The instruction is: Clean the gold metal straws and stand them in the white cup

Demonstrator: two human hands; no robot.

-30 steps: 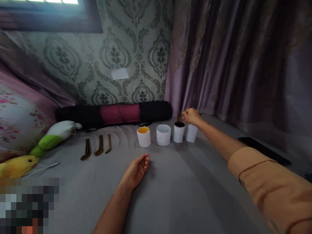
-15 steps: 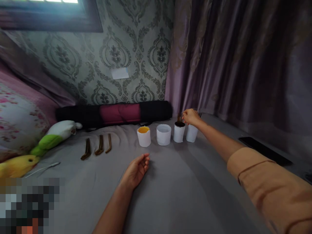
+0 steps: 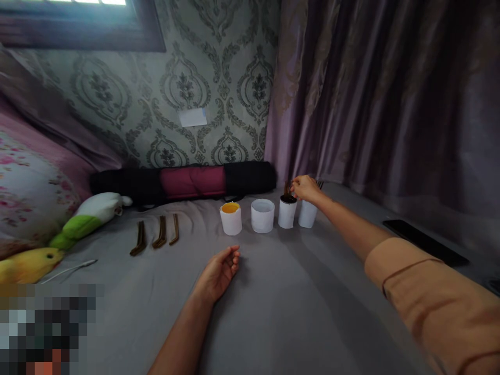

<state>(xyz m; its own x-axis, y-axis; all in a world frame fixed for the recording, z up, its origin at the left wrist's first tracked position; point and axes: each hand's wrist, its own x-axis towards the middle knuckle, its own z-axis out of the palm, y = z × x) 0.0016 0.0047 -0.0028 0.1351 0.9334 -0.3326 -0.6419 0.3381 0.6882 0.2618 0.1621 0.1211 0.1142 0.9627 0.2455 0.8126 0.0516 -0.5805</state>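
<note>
At the dark-mouthed cup, the right hand, fingertips drawn together, seems busy arranging brown sticks standing inside; can't tell if it grips one. The left hand curls loosely, empty, left of the cup. Next calls for a light touch.

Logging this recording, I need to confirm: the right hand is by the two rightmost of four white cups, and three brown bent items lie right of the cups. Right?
Not quite: the three brown bent items lie left of the four white cups, as the head view shows. The right hand is where you say.
</note>
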